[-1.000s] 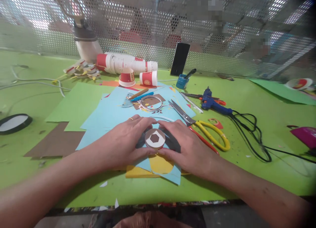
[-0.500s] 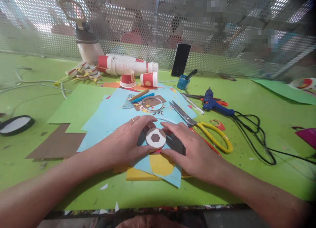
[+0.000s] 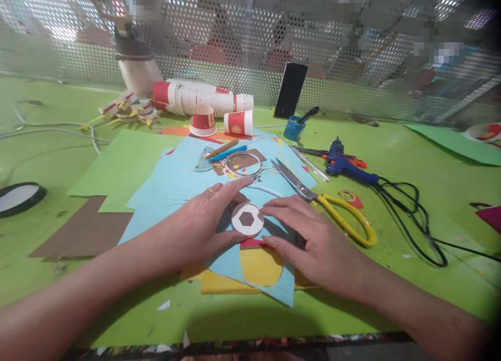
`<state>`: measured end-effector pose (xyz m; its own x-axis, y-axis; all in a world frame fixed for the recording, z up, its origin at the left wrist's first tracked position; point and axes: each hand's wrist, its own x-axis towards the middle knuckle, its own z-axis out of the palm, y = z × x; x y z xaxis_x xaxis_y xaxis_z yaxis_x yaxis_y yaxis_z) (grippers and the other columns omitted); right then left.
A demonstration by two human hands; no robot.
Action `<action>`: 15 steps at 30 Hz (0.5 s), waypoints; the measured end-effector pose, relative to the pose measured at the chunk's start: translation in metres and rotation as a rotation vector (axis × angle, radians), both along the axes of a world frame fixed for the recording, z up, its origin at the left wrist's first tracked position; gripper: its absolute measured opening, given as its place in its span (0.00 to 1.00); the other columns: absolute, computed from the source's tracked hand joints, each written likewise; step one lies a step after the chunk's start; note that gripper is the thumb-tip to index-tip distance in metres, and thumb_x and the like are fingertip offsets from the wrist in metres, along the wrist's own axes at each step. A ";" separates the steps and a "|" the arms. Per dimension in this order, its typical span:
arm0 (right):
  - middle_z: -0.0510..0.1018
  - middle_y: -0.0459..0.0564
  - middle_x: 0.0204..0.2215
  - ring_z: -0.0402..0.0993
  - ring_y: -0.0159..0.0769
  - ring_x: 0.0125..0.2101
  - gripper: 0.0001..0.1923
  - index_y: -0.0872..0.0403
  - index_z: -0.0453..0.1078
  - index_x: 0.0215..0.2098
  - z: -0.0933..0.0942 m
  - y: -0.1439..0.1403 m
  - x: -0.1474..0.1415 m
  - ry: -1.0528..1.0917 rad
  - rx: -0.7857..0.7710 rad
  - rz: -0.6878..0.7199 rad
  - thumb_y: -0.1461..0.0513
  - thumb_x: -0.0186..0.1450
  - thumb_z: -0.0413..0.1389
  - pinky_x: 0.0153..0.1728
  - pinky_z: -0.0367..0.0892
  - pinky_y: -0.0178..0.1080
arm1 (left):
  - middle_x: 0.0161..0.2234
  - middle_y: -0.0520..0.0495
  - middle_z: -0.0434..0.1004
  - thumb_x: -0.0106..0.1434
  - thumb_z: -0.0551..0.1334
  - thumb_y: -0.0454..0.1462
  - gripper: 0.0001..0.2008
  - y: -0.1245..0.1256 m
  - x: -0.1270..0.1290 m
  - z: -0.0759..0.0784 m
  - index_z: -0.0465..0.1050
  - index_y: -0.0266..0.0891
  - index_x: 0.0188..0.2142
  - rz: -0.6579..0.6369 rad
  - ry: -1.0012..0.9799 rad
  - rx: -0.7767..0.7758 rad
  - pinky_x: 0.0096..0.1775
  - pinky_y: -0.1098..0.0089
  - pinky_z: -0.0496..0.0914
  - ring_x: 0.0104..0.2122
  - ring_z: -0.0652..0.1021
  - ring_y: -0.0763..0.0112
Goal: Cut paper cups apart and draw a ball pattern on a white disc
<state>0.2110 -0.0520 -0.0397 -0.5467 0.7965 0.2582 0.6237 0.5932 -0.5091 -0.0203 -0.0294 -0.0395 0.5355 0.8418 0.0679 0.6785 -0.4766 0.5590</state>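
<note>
Both hands lie flat on the paper stack near the front edge of the green table (image 3: pixel 410 157), framing a small white disc (image 3: pixel 247 220) between them. The left hand (image 3: pixel 199 228) curves round the disc's left side, its index finger stretched past the far rim and its thumb against the near rim; the right hand (image 3: pixel 313 241) comes in from the right with fingertips touching the disc's right rim. The fingers are spread and extended, not clenched, and they press against the disc rather than lift it. Held this way from both sides, the disc probably cannot slide on the smooth paper, and the dark piece under it stays pinned.

The disc is a round white card with a brown hexagon at its centre. It rests on a dark grey cutout (image 3: pixel 282 230) that spreads out beneath the right fingers. Under that lie a light blue sheet (image 3: pixel 176 178) with a round hole, and yellow paper (image 3: pixel 260 264) showing through it.

Yellow-handled scissors (image 3: pixel 332 209) lie just right of the hands, and a blue glue gun (image 3: pixel 344 165) farther right. Red-and-white paper cups (image 3: pixel 203 97) lie toward the far edge.
</note>
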 end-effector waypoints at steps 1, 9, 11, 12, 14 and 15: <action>0.73 0.58 0.49 0.67 0.43 0.51 0.17 0.59 0.70 0.53 0.000 0.000 0.000 0.002 -0.004 0.000 0.61 0.67 0.56 0.53 0.65 0.46 | 0.50 0.46 0.75 0.61 0.64 0.42 0.36 0.000 0.000 -0.001 0.49 0.45 0.64 -0.009 -0.005 0.006 0.49 0.61 0.68 0.49 0.73 0.59; 0.70 0.56 0.51 0.63 0.45 0.50 0.19 0.52 0.66 0.58 0.005 -0.003 -0.005 -0.134 -0.014 0.055 0.58 0.70 0.52 0.52 0.64 0.51 | 0.50 0.46 0.75 0.60 0.65 0.43 0.37 0.002 0.000 -0.005 0.50 0.45 0.64 0.001 -0.036 0.001 0.48 0.59 0.69 0.48 0.74 0.58; 0.69 0.56 0.52 0.63 0.46 0.50 0.19 0.50 0.65 0.59 0.005 -0.004 -0.005 -0.174 -0.009 0.063 0.58 0.70 0.51 0.52 0.64 0.52 | 0.51 0.47 0.75 0.59 0.66 0.43 0.38 0.002 -0.001 -0.006 0.49 0.47 0.64 0.015 -0.050 -0.011 0.49 0.59 0.68 0.48 0.74 0.60; 0.68 0.56 0.52 0.62 0.46 0.50 0.19 0.49 0.65 0.59 0.005 -0.005 -0.006 -0.187 -0.003 0.066 0.58 0.70 0.51 0.52 0.64 0.53 | 0.51 0.47 0.74 0.59 0.66 0.42 0.39 0.002 -0.001 -0.006 0.49 0.48 0.65 0.023 -0.057 -0.017 0.49 0.59 0.68 0.48 0.74 0.60; 0.66 0.56 0.54 0.62 0.47 0.51 0.19 0.47 0.65 0.59 0.006 -0.007 -0.006 -0.210 0.017 0.062 0.58 0.71 0.50 0.52 0.64 0.53 | 0.51 0.48 0.75 0.58 0.67 0.42 0.40 0.002 -0.001 -0.007 0.49 0.48 0.65 0.035 -0.075 -0.027 0.50 0.59 0.68 0.48 0.75 0.61; 0.65 0.56 0.55 0.62 0.47 0.52 0.18 0.46 0.66 0.58 0.006 -0.008 -0.006 -0.222 0.033 0.060 0.58 0.71 0.49 0.52 0.64 0.53 | 0.51 0.48 0.75 0.58 0.67 0.43 0.40 0.002 -0.001 -0.007 0.49 0.48 0.65 0.038 -0.085 -0.032 0.51 0.59 0.68 0.48 0.75 0.61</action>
<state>0.2046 -0.0596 -0.0334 -0.6389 0.7542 0.1519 0.6815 0.6464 -0.3431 -0.0215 -0.0274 -0.0469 0.4965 0.8640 0.0843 0.6454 -0.4323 0.6297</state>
